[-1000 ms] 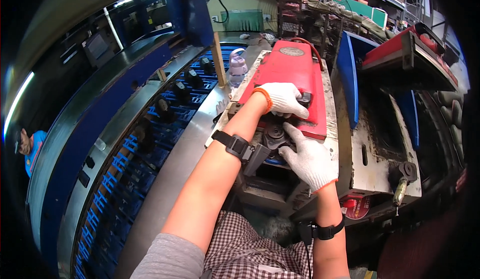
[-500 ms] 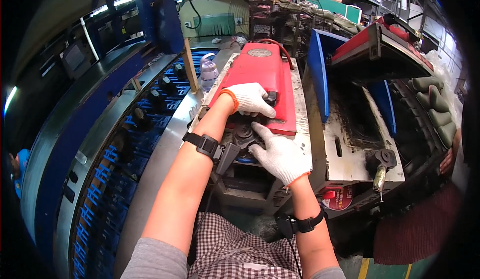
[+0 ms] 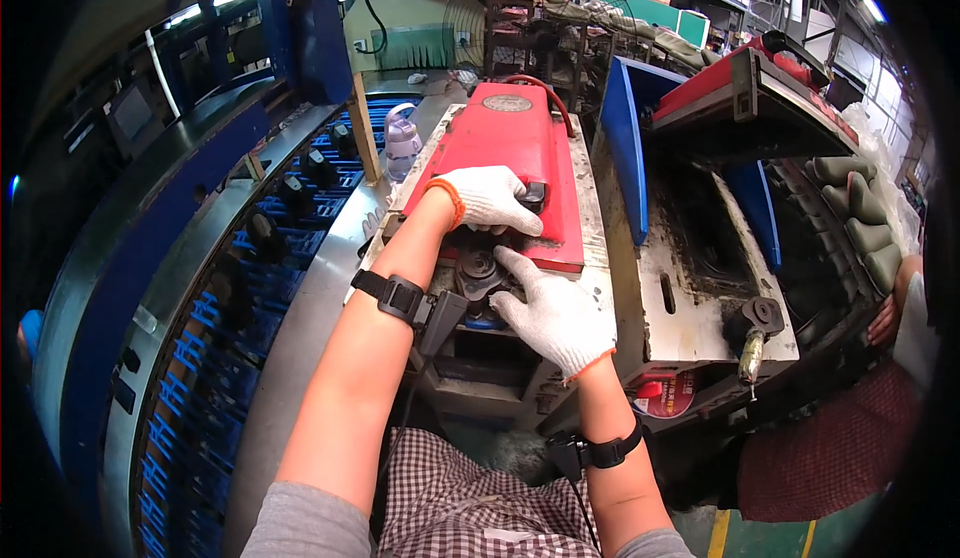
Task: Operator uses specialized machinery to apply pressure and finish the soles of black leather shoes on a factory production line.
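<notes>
A red metal lid (image 3: 488,138) lies closed on the pale machine in front of me. My left hand (image 3: 492,200), in a white knit glove with an orange cuff, has its fingers curled over the black handle (image 3: 533,196) near the lid's front edge. Just below that edge sits a round black latch (image 3: 479,266). My right hand (image 3: 557,310), gloved the same way, presses against the latch's right side, index finger at its top and thumb lower down. Its other fingers are bent under and hidden, along with any lever there. Black straps with small devices circle both forearms.
To the right stands a similar machine with its red lid (image 3: 750,93) raised and blue side panels (image 3: 626,148). Another person's hand (image 3: 884,320) shows at far right, near several green padded shapes (image 3: 868,198). A bottle (image 3: 401,143) and a blue-slatted conveyor (image 3: 190,388) are on the left.
The whole view has shifted slightly, so things appear a little further left. Both hands keep their places on the handle and latch, and the lid stays closed.
</notes>
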Demonstrator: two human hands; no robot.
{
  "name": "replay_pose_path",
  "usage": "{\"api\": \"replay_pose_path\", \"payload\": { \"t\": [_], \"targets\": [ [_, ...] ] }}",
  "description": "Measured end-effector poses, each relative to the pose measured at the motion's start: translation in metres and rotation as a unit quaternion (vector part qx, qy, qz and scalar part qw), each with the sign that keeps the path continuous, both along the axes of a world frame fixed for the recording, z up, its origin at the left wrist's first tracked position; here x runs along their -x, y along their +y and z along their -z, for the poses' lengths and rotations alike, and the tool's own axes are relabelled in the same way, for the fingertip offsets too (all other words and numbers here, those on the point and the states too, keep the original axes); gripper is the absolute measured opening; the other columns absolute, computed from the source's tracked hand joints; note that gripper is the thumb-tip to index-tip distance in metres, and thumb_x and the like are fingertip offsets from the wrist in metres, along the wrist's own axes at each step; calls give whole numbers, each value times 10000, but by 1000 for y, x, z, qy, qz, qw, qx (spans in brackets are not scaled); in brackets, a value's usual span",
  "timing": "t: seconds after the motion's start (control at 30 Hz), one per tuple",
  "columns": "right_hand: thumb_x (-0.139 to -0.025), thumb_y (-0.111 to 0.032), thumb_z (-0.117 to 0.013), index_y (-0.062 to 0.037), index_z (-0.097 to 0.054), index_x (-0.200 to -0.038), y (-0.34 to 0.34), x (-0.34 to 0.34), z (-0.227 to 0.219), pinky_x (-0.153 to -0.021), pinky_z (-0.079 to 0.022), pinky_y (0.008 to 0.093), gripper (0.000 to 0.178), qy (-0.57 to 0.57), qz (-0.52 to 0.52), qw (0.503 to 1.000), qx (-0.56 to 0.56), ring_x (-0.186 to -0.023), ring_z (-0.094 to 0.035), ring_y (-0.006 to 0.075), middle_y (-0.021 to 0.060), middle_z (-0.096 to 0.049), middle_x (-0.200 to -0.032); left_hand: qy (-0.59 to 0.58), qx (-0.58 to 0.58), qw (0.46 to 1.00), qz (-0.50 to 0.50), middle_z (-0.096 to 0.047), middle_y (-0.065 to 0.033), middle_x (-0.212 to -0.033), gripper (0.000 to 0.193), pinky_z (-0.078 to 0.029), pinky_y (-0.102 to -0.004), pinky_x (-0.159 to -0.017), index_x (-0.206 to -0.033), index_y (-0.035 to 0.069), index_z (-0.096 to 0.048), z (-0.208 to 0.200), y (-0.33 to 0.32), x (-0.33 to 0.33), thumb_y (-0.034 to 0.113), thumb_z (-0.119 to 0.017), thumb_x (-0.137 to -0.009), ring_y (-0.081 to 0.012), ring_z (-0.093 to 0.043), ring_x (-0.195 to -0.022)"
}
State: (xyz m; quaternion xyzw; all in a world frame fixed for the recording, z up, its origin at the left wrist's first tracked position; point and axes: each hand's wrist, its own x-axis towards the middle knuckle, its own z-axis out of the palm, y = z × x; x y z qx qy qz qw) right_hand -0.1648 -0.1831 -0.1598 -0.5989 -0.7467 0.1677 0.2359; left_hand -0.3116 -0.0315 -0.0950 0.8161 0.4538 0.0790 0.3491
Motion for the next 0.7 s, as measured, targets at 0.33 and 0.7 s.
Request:
{"api": "replay_pose_path", "payload": {
  "t": [0.33,0.7],
  "targets": [
    [-952,-427,-642,-194,-556,-1522,0,1,-1,-968,-558,471,622,-12,16,1000,5,-1040,-736,389,234,-762,-1089,26,-49,998,-3,-674,-54,-697,477,-468,-335,-583,-850,40,-741,-5,-6,1,501,-811,-748,-168,-614,-612],
    [-953,-435,-644,-215,-535,-1535,-1,1,1,-984,-555,485,631,-17,27,999,4,-1081,-729,403,217,-761,-1151,25,-88,996,11,-687,-68,-702,486,-500,-335,-606,-848,25,-744,-5,-12,0,499,-815,-769,-184,-646,-632]
  ]
}}
